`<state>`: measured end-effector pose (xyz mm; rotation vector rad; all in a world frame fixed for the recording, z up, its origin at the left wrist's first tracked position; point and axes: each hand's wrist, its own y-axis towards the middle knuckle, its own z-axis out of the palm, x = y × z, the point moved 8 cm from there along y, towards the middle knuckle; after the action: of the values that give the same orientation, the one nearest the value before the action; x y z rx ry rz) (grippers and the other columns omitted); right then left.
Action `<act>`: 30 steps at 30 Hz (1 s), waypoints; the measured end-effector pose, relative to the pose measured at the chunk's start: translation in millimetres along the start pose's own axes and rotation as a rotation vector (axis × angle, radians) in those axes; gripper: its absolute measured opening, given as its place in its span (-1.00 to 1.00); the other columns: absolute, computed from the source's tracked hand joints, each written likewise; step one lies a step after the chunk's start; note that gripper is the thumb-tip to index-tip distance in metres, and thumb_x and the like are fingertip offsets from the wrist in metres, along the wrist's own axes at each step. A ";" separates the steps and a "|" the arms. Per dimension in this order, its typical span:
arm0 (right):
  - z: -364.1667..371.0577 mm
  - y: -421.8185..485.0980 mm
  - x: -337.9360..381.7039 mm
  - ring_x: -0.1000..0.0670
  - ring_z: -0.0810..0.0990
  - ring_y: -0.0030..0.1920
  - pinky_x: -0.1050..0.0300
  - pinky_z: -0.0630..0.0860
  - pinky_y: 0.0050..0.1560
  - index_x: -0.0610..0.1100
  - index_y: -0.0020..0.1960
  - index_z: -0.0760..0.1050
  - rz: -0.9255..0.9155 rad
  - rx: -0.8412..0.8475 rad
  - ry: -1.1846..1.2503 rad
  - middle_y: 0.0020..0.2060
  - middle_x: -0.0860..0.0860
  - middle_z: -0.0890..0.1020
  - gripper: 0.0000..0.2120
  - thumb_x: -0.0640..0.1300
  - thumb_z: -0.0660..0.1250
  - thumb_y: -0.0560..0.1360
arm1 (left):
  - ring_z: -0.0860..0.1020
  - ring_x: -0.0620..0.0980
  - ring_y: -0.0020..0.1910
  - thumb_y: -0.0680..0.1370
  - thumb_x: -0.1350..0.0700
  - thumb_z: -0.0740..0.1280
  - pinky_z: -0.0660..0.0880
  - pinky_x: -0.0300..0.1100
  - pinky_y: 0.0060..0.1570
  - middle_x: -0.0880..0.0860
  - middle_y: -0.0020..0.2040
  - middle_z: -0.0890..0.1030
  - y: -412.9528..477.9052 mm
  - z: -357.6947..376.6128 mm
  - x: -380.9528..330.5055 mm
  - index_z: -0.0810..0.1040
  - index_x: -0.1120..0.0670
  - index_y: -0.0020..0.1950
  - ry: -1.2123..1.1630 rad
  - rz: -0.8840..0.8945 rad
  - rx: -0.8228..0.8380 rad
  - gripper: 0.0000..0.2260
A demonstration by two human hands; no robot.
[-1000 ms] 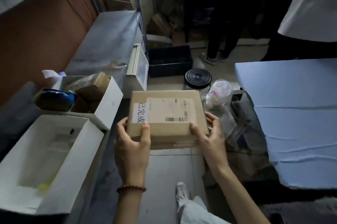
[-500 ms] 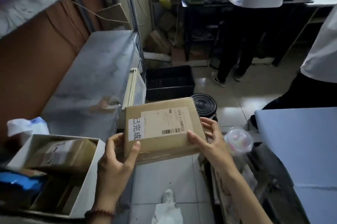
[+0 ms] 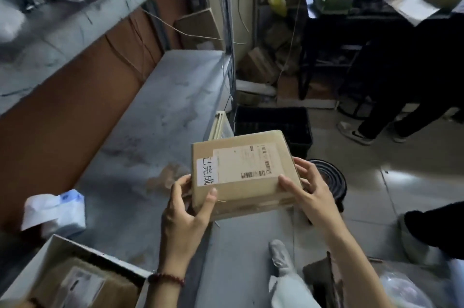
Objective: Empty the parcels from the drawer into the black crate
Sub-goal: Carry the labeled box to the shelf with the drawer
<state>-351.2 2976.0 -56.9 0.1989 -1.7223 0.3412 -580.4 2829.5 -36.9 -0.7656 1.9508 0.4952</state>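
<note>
I hold a brown cardboard parcel [image 3: 241, 169] with a white shipping label in the air at the centre. My left hand [image 3: 185, 214] grips its near left corner and my right hand [image 3: 311, 192] grips its right side. The black crate [image 3: 273, 123] stands on the floor just beyond the parcel, its near part hidden behind it. At the bottom left is the white drawer [image 3: 100, 255], with another brown parcel [image 3: 85, 285] lying inside.
A grey metal shelf [image 3: 155, 132] runs along the left, with a white and blue packet [image 3: 55, 212] on it. A black round object [image 3: 331, 179] sits on the floor right of the parcel. A person's dark legs [image 3: 391, 96] stand at the far right.
The parcel has moved forward and up, away from the drawer and toward the black crate. My view has tilted upward, so the drawer has slid to the bottom left corner.
</note>
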 end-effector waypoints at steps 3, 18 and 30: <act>8.8 65.2 7.0 0.13 0.55 0.17 0.06 0.53 0.17 0.14 0.31 0.44 -0.029 0.076 -0.025 0.23 0.13 0.54 -0.51 0.09 0.43 0.41 | 0.47 -0.49 0.00 0.42 -0.14 0.40 0.44 -0.40 -0.05 -0.29 0.07 0.54 33.2 14.1 0.8 0.42 -0.16 0.21 -0.026 -0.039 -0.068 -0.60; -28.7 343.3 26.9 0.49 0.47 -0.02 0.61 0.37 -0.16 0.23 0.23 0.46 -0.067 0.385 -0.192 0.08 0.38 0.54 -0.64 0.08 0.42 0.46 | 0.53 -0.11 0.14 0.31 -0.27 0.36 0.49 -0.04 0.13 -0.17 0.16 0.54 188.7 160.3 -41.8 0.37 -0.17 0.21 -0.066 -0.271 -0.256 -0.48; 95.8 394.2 47.4 0.31 0.55 0.06 0.45 0.50 -0.09 0.15 0.26 0.45 -0.127 0.647 -0.169 0.15 0.26 0.57 -0.51 0.20 0.42 0.37 | 0.50 -0.09 0.13 0.39 -0.15 0.45 0.48 -0.06 0.12 -0.07 0.16 0.55 230.6 92.7 -10.3 0.45 -0.03 0.35 0.057 -0.386 -0.539 -0.44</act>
<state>-575.1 3317.3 -70.0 0.8221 -1.7046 0.7995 -677.8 3056.6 -65.1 -1.4755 1.6692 0.7751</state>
